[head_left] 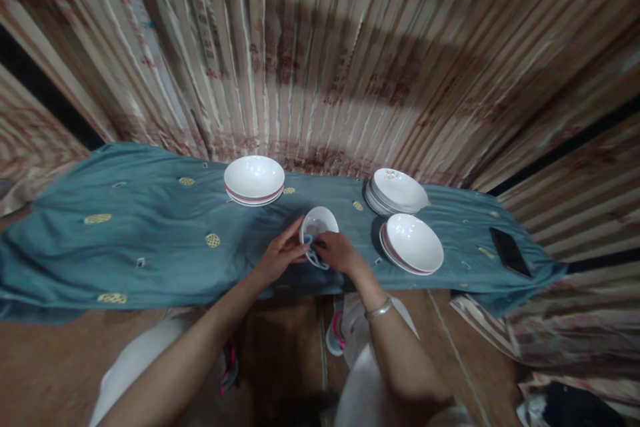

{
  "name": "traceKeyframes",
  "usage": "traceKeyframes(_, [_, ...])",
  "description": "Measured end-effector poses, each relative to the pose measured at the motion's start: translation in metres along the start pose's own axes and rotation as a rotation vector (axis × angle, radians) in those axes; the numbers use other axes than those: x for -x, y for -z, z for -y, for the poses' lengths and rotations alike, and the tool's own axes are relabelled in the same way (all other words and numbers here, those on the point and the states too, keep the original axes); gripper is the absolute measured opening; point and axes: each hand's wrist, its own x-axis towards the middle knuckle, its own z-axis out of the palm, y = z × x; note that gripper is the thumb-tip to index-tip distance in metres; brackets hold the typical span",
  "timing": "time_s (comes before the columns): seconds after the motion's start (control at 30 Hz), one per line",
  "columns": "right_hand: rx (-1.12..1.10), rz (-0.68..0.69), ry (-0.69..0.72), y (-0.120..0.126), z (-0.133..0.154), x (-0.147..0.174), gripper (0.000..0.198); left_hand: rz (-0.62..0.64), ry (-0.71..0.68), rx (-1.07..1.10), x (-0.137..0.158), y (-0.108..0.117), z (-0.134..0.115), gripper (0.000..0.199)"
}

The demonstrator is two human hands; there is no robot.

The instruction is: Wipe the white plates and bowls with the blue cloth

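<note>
A small white bowl (320, 217) is tilted toward me above the front half of the cloth-covered table. My left hand (284, 252) grips it by its left side, thumb near the rim and fingers behind. My right hand (337, 251) is closed on a bluish-grey cloth (316, 259), pressed at the near rim of the bowl. Part of the cloth hangs below the rim; the fingertips of the right hand are partly hidden inside the bowl.
Stacked white bowls (255, 177) stand at the back left. On the right are a stack of plates (399, 190) and, nearer me, more stacked bowls (415, 243). A black phone (510, 251) lies at the right end of the teal tablecloth (170, 240). Behind hangs a pleated curtain (320, 47).
</note>
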Motion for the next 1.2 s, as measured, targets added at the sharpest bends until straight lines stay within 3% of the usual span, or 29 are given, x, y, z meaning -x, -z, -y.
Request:
traceKeyframes(0.23, [-0.444,-0.102,0.1,-0.004,-0.001,-0.001,0.022,-0.008,-0.004,0.003,-0.001,0.0,-0.001,0.091])
traceKeyframes(0.37, [-0.524,-0.282,0.082,-0.012,0.003,-0.004,0.025,-0.007,-0.012,0.001,-0.002,0.0,0.0,0.093])
traceKeyframes(0.5, [-0.554,-0.486,0.155,-0.018,0.003,-0.011,0.034,0.003,-0.02,0.002,-0.001,0.0,0.0,0.091])
traceKeyframes(0.73, [-0.505,-0.659,0.15,-0.017,0.003,-0.022,0.021,0.018,-0.026,0.004,-0.002,0.0,0.003,0.089])
traceKeyframes(0.9, [-0.318,-0.736,0.096,-0.007,0.001,-0.026,0.015,0.03,-0.025,0.009,-0.001,0.0,0.003,0.089])
traceKeyframes(1.2, [0.07,-0.63,-0.128,0.005,-0.012,-0.026,0.015,0.06,-0.029,-0.01,0.001,0.0,0.0,0.089])
